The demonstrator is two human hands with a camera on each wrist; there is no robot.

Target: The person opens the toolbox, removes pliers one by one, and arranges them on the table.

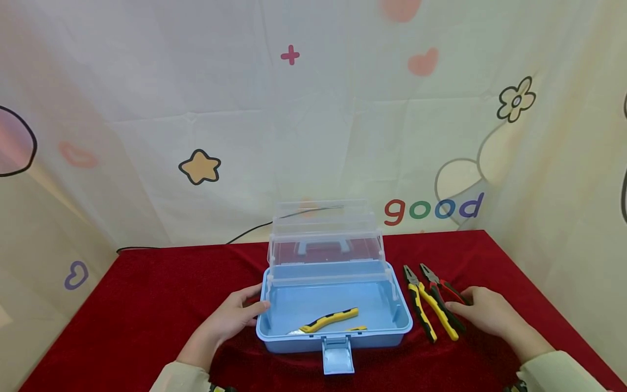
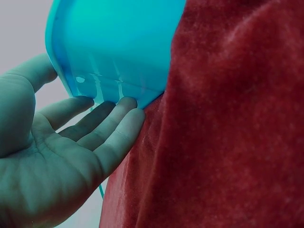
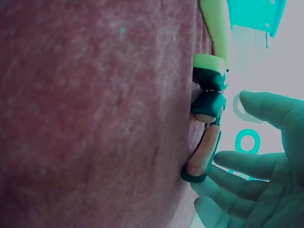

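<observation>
A light-blue toolbox [image 1: 334, 343] with a clear lid [image 1: 325, 251] raised stands on the red cloth. My left hand [image 1: 235, 314] holds its left side, thumb at the rim and fingertips against the outer wall [image 2: 114, 42]. Inside lies a tool with a yellow-and-black handle [image 1: 333, 318] and a silvery end; the front wall hides part of it. Right of the box are pliers with yellow-and-black handles [image 1: 422, 313] and pliers with red-and-black handles [image 1: 429, 273]. My right hand [image 1: 485, 310] is beside the red-and-black handles [image 3: 204, 152], thumb and fingers spread around them without gripping.
The toolbox's latch [image 1: 338, 359] hangs down at the front. A thin dark cable [image 1: 252, 231] runs behind the box. Patterned white curtains [image 1: 323, 136] enclose the back and sides of the red-covered table [image 1: 171, 288].
</observation>
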